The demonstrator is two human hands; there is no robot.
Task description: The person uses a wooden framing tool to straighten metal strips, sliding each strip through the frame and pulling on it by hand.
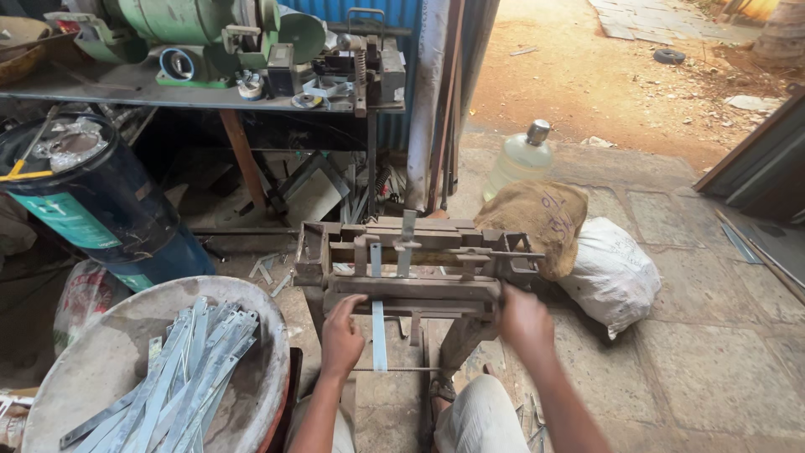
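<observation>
The left hand (342, 335) reaches forward, wrist straight, its fingers curled up against the lower bar of a rusty metal press (411, 268) at the middle of the view. Just at its 3 o'clock hangs a thin metal strip (379, 334), fed down through the press; whether the fingers pinch it I cannot tell. The right hand (524, 319) comes in from 5 o'clock, fingers closed round the right end of the press (the tips are hidden behind the frame).

At 2 o'clock of the press a brown sack (537, 220) with dark scrawled marks leans on a white sack (612, 273). Behind them stands a clear plastic jug (520, 159) with a grey cap. At 9 o'clock sits a dark blue drum (92, 201) wearing a teal label.

At 7 o'clock a round grey basin (92, 361) holds a heap of cut strips (180, 377). At 11 o'clock a worktop (109, 88) carries a green machine (201, 33); scrap metal lies beneath it, close behind the press.
</observation>
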